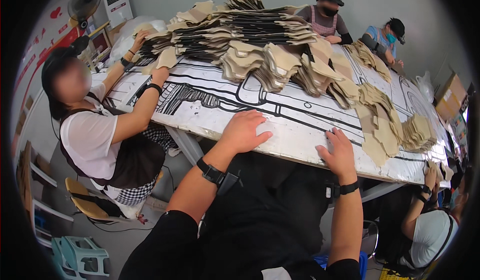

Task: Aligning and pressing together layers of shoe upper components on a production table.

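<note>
My left hand lies flat at the near edge of a white table with black line drawings, thumb spread and nothing held. To its right, my right hand rests on the same edge, fingers apart and bare. Beyond both hands are bundles of beige cut fabric pieces, some dark-edged, and behind them a tall stack of beige and black pieces. Closest to my right hand is a spread of beige pieces hanging toward the near edge. Dark straps circle both my wrists.
At left, a seated co-worker handles a beige piece. Two masked people work across the table, and another person sits at lower right. A pale green stool, a wooden chair and a standing fan are on the left.
</note>
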Available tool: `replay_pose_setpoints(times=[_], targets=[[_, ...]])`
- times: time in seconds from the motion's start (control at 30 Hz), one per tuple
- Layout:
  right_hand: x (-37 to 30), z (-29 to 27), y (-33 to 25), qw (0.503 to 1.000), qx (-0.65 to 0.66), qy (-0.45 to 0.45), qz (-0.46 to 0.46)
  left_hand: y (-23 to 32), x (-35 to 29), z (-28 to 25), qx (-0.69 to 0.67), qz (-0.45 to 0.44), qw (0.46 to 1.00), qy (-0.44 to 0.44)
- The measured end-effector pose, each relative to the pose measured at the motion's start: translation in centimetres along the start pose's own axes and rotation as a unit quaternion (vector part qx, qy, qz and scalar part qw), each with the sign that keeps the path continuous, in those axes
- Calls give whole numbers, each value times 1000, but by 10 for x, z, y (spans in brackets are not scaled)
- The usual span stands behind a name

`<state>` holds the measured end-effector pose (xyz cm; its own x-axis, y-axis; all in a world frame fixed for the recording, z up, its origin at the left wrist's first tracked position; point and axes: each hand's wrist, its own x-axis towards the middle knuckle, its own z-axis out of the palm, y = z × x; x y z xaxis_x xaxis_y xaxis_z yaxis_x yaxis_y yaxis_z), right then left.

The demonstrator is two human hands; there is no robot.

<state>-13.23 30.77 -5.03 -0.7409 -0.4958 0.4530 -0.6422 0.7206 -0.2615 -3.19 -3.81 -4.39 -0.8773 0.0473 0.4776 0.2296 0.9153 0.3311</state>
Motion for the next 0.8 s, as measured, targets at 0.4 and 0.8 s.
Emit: replay_pose_setpoints(times=[0.4,0.8], targets=[[-2,-1,-1,1000,7,20,4,1,-4,-4,24,11,1000,17],[-1,-4,-2,1000,6,29,-1,1,2,0,9,26,999,23]])
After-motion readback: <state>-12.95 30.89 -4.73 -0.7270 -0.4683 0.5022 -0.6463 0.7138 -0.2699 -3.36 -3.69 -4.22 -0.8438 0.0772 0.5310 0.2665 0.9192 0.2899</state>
